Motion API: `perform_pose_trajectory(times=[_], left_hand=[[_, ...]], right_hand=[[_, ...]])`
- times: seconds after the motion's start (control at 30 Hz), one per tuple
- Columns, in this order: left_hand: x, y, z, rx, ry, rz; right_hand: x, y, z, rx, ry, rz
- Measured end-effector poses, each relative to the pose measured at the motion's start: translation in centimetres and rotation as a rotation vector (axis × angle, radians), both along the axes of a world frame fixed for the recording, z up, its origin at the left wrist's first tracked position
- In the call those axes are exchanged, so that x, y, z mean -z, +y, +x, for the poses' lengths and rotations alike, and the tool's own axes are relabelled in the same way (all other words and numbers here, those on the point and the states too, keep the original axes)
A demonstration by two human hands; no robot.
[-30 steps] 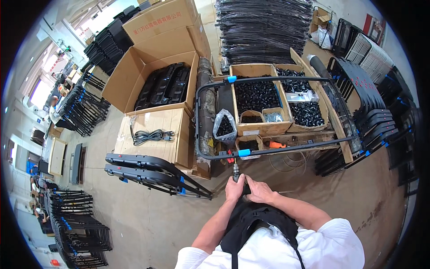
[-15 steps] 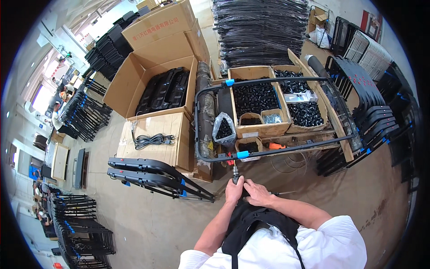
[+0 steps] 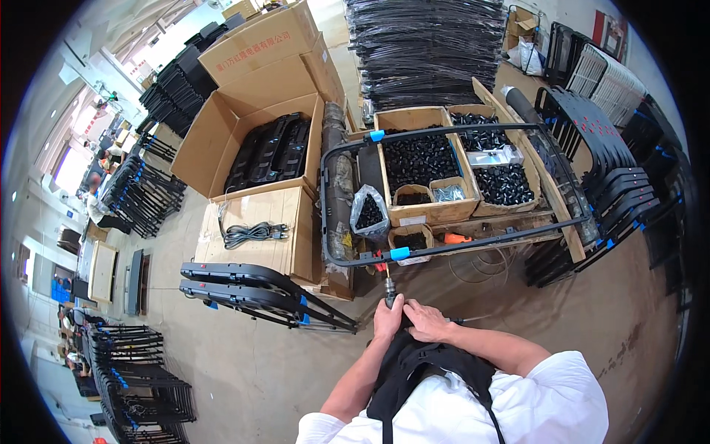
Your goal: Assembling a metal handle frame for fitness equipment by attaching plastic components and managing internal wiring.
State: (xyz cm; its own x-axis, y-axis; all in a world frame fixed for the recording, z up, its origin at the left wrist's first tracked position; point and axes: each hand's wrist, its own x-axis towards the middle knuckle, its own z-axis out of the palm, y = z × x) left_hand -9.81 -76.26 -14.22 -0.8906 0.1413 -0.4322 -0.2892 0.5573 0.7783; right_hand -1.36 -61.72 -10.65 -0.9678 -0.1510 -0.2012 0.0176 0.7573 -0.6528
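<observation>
The left hand (image 3: pixel 387 317) is closed around the front of a dark-bodied power drill with a metallic chuck (image 3: pixel 390 287), just behind the chuck, probably to steady its aim. The right hand (image 3: pixel 427 322) curls tight against the tool's rear, apparently on its handle, though most of the handle is hidden; this two-handed hold close to the waist seems meant to brace it. The drill points away from the body, its slim bit near the closer bar of a large, rounded rectangular frame of black tube (image 3: pixel 458 245); whether they touch I cannot tell. Beside the bit, a bright blue sleeve (image 3: pixel 399 254) sits on that bar. The frame lies crosswise over the work area, its left end over a grey wrapped roll (image 3: pixel 342 166), which likely supports and cushions it. Under its opening, a pale wooden bin (image 3: pixel 436 212) of small black plastic parts (image 3: pixel 418 159) and a clear plastic bag of black pieces (image 3: pixel 368 212) stand within easy reach, presumably for convenience. Farther left, a coiled dark power cord (image 3: pixel 254 234) lies on a closed brown carton (image 3: pixel 274 259), and two curved black frames (image 3: pixel 240 287) stand side by side next to it.
</observation>
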Motion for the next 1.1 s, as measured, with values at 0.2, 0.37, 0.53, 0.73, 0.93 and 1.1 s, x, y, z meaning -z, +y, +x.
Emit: perform_pose_trajectory(times=[0.2,0.37,0.53,0.73,0.93,1.1], left_hand=[[-0.2,0.8,1.4,0.009,-0.024,0.076],[-0.5,2.7,1.6,0.064,-0.009,0.088],[0.2,3.3,1.9,0.028,-0.011,0.16],[-0.8,3.8,1.5,0.038,-0.024,0.086],[0.6,3.6,0.4,0.074,-0.012,0.022],[1.3,3.7,-0.1,0.07,0.018,0.026]], right_hand=[[0.3,0.8,1.6,0.051,-0.03,0.019],[-0.5,2.1,2.2,0.136,-0.07,0.091],[-1.3,2.7,2.4,0.15,-0.043,0.079],[-0.6,3.4,1.9,0.129,-0.136,0.078],[-0.9,3.6,1.4,0.127,-0.11,0.022],[-1.3,3.7,1.2,0.137,-0.076,0.015]])
